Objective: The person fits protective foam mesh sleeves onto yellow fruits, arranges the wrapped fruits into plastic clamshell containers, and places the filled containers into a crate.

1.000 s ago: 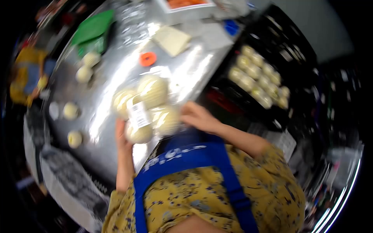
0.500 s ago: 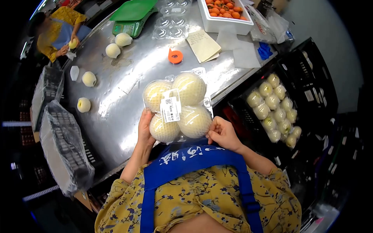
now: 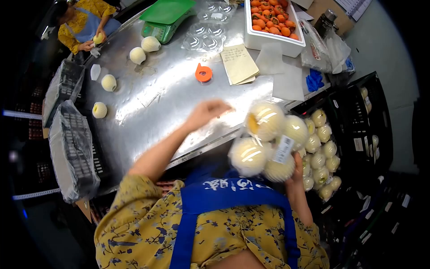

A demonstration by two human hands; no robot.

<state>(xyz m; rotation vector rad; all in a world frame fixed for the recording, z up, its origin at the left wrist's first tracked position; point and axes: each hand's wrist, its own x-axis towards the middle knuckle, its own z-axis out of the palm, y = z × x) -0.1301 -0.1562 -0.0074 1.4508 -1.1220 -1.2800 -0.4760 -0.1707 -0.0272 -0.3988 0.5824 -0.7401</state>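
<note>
My right hand (image 3: 293, 171) grips the lower right edge of a clear plastic fruit pack (image 3: 271, 139), tilted in front of my blue apron. Inside are several large, pale round fruits in foam nets, and a white label (image 3: 283, 149) is stuck on the pack. My left hand (image 3: 207, 114), somewhat smeared by motion, is apart from the pack, over the front of the metal table (image 3: 148, 121). Its fingers stretch out to the right, with nothing visible in them. A black crate (image 3: 338, 130) with more netted fruits (image 3: 322, 157) is beside and below the pack.
On the table are netted fruits (image 3: 109, 83), an orange tape dispenser (image 3: 204, 73), a notepad (image 3: 239, 65), clear trays (image 3: 204, 36), a green scale (image 3: 163, 22) and a white box of persimmons (image 3: 274, 40). Plastic-wrapped crates (image 3: 71, 152) stand left. Another person (image 3: 89, 24) handles fruit at the far left.
The fruit pack has moved right and tilted, from above the table edge towards the black crate, in my right hand. My left hand has let go of it and moved up over the table.
</note>
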